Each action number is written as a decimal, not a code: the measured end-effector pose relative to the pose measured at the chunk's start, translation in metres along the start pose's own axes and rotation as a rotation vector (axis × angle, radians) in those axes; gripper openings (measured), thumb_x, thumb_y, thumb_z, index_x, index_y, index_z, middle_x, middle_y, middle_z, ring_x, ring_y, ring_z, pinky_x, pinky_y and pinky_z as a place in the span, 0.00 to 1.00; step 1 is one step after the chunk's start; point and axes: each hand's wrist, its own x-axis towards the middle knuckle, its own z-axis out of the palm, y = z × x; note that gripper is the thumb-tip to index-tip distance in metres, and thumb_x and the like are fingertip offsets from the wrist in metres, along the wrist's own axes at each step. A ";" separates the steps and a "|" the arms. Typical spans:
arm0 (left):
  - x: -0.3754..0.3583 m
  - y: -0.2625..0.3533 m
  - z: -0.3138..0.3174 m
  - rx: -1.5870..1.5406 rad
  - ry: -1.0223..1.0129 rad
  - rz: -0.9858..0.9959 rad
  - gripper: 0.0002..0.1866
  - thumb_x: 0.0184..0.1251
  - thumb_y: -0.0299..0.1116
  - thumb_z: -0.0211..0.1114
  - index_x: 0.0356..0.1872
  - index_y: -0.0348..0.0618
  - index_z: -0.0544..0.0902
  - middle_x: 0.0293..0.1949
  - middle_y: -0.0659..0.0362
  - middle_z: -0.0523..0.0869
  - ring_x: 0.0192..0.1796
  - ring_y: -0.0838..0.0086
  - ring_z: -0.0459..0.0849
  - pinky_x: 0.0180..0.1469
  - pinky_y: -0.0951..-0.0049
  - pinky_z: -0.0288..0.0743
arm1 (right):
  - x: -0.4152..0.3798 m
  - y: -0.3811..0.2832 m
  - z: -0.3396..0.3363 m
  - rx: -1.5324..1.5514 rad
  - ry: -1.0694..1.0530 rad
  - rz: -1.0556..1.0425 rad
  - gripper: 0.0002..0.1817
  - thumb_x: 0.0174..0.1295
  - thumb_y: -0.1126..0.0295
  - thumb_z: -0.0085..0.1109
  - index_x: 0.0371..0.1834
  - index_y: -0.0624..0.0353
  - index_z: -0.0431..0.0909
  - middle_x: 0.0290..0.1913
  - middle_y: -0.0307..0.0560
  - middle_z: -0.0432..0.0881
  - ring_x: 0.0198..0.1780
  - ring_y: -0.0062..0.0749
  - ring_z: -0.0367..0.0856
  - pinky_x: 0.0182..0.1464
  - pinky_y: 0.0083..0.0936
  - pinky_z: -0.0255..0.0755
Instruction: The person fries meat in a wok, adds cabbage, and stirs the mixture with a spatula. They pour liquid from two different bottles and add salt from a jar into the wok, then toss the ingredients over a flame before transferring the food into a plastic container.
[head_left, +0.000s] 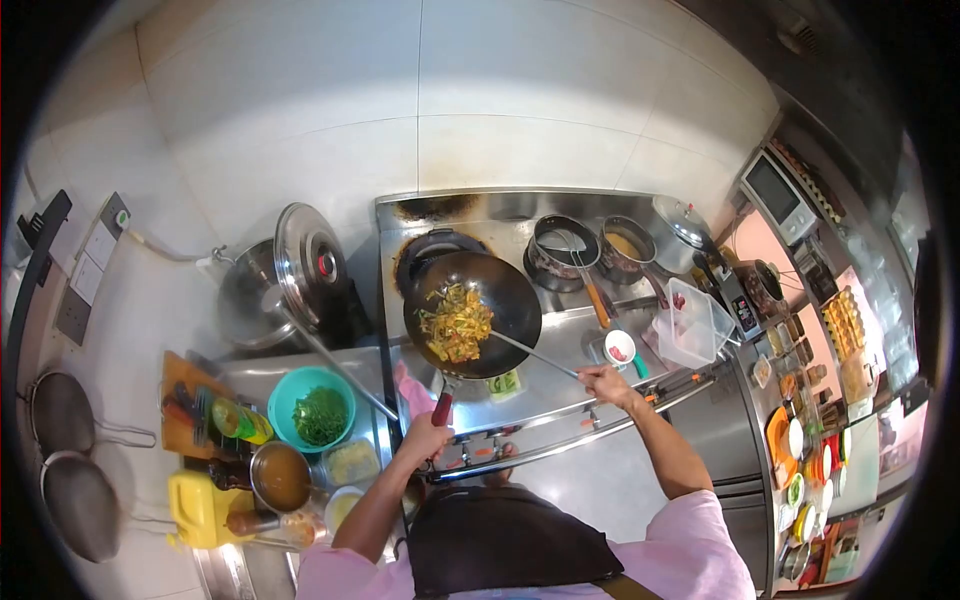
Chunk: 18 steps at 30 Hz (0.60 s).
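A dark wok [520, 300] stands tilted over the left burner, with stir-fried yellow and green food [456, 322] heaped against its left side. Closed around the wok's red handle [442, 408] is my left hand [427, 441], at the stove's front. My right hand [606, 386] grips the end of a long-handled metal wok utensil [540, 357]. Its shaft crosses the wok's rim and reaches the food, which hides its head. A pink cloth [412, 388] lies just left of the wok handle. Under the wok's right edge sits a small green packet [505, 383].
Saucepans [565, 245] with handles jutting forward stand at the back right. Nearby are a white cup [619, 347] and a clear plastic container [690, 325]. On the left are a teal bowl of chopped greens [320, 408], a pot of brown liquid [281, 477] and a large lid [310, 265].
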 end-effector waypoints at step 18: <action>0.008 -0.007 -0.003 0.066 0.009 -0.028 0.08 0.59 0.29 0.65 0.35 0.35 0.78 0.18 0.60 0.77 0.14 0.75 0.75 0.14 0.72 0.66 | -0.086 -0.057 -0.071 0.027 0.053 0.038 0.18 0.74 0.66 0.56 0.62 0.63 0.80 0.21 0.32 0.66 0.19 0.16 0.59 0.20 0.21 0.54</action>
